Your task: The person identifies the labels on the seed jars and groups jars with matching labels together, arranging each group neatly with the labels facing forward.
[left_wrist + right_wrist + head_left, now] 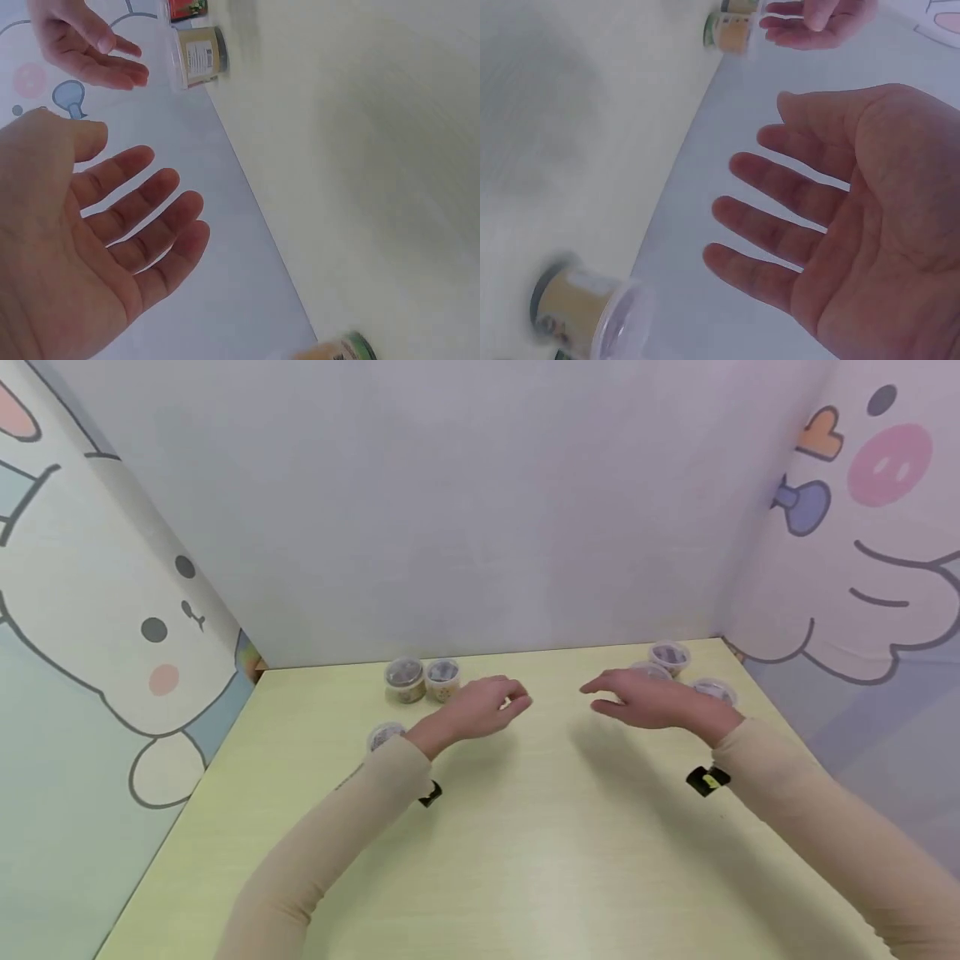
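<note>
Both hands hover over the table, apart from each other and holding nothing. My left hand (483, 706), fingers loosely bent, is just right of two lidded plastic tubs, one (406, 679) beside the other (443, 678). Another tub (386, 735) is partly covered by the left forearm. My right hand (645, 697) points inward with relaxed fingers. It partly hides one tub (651, 670) at the right, with a second tub (670, 657) behind and a third (715, 691) beside the wrist. In the right wrist view a labelled tub (577, 307) with a clear lid shows below the open palm.
The pale yellow table (510, 860) runs back to a plain light wall (480, 510). Side panels carry cartoon prints, a rabbit (97, 593) at left and a pink-nosed figure (888, 527) at right. Each wrist wears a small dark device (707, 780).
</note>
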A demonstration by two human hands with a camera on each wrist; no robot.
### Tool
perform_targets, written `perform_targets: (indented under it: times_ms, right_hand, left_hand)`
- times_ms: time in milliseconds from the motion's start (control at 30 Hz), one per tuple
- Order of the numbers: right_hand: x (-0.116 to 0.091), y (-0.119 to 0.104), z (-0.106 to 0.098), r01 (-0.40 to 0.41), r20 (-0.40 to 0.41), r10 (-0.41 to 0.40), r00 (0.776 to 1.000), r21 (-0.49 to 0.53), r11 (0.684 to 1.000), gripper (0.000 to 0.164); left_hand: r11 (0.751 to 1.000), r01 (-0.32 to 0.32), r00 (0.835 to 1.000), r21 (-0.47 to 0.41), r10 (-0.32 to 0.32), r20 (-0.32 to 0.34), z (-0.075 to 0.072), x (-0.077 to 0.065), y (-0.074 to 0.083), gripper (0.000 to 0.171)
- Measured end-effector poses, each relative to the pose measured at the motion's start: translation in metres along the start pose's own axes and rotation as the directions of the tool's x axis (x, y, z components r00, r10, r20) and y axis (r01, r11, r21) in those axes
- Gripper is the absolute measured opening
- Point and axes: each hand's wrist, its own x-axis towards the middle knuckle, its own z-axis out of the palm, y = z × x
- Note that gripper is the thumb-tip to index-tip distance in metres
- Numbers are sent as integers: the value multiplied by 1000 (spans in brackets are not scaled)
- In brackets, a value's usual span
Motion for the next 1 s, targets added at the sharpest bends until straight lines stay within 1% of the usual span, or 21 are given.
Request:
perform_targets:
  times_ms: [67, 133, 167, 233, 300, 333, 400, 467, 533, 600, 700, 800, 833, 900, 933, 1000]
  right_hand:
    - [-13, 13, -2, -18, -99, 14, 995, -46, 999, 32]
    - [-25, 25, -4, -50, -211, 34, 977, -74, 996, 29]
    - [-32, 32, -3, -69, -265, 44, 963, -86, 994, 28]
    - [-43, 47, -1, -109, -369, 66, 927, -96, 989, 27]
    - [-55, 60, 2, -150, -454, 106, 885, -62, 987, 28]
    - [-61, 67, 4, -171, -482, 128, 867, -46, 984, 30]
    - [-72, 81, 8, -211, -511, 184, 840, 6, 978, 33]
    - [-82, 92, 13, -238, -510, 241, 825, 74, 969, 35]
    - [-90, 102, 17, -269, -494, 306, 814, 146, 952, 39]
    - [-96, 110, 21, -300, -461, 371, 806, 221, 928, 45]
    - [-101, 120, 24, -351, -402, 459, 792, 314, 882, 52]
    - [-104, 129, 28, -377, -341, 514, 787, 393, 839, 57]
    - [-106, 131, 29, -376, -328, 522, 787, 416, 828, 57]
    - [-109, 134, 33, -364, -294, 540, 789, 484, 796, 58]
    - [-110, 135, 34, -359, -278, 546, 790, 512, 780, 58]
    - [-112, 137, 38, -341, -234, 550, 801, 578, 742, 59]
  left_hand:
    - [998, 6, 1000, -60, -5, 11, 8, 13, 10, 38]
    - [993, 19, 1000, -113, -18, 16, 18, 26, 20, 42]
    - [990, 23, 1000, -139, -21, 17, 23, 32, 24, 43]
    - [980, 26, 1000, -195, -23, 14, 34, 42, 33, 44]
    - [969, 25, 1000, -245, -23, 10, 45, 53, 42, 45]
    - [961, 23, 1000, -275, -22, 9, 51, 58, 46, 44]
    - [942, 22, 1000, -334, -20, 8, 62, 68, 56, 44]
    - [924, 20, 1000, -381, -17, 11, 75, 77, 65, 43]
    - [910, 25, 1000, -413, -19, 18, 86, 85, 76, 42]
    - [904, 40, 999, -425, -31, 29, 95, 92, 85, 42]
    - [896, 89, 996, -435, -73, 52, 104, 101, 99, 44]
    - [878, 140, 990, -457, -120, 73, 109, 110, 109, 45]
    - [870, 152, 988, -469, -131, 79, 111, 114, 112, 45]
    - [851, 174, 985, -496, -150, 87, 117, 121, 117, 43]
    - [844, 186, 983, -504, -161, 92, 119, 124, 119, 41]
    - [835, 208, 978, -509, -188, 92, 126, 131, 122, 41]
